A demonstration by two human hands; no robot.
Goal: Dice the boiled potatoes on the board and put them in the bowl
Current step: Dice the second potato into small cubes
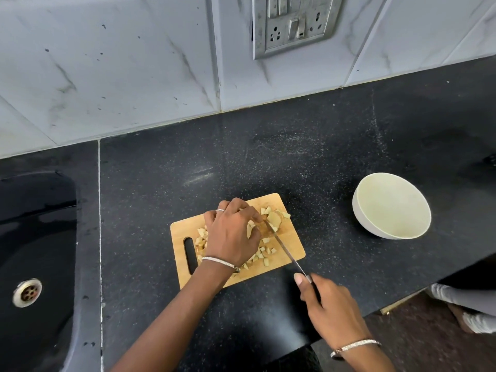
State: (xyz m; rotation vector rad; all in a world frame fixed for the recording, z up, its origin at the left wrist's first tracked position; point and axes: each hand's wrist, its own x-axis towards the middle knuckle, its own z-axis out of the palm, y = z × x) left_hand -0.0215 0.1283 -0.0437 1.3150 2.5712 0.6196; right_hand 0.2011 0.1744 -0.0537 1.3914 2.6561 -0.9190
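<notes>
Potatoes [274, 219] on board [291, 247], knife [285, 249] in right hand [332, 310]

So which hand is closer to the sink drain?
Left. The left hand holds potato on the board, right of the drain; the right hand, gripping the knife, is farther right.

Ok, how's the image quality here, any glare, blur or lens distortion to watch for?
Head view: wide-angle distortion tilts and bows the countertop and wall tiles; light is soft and even, with faint sheen on the sink; the cutting board, potato, knife, left hand and right hand are sharp.
</notes>
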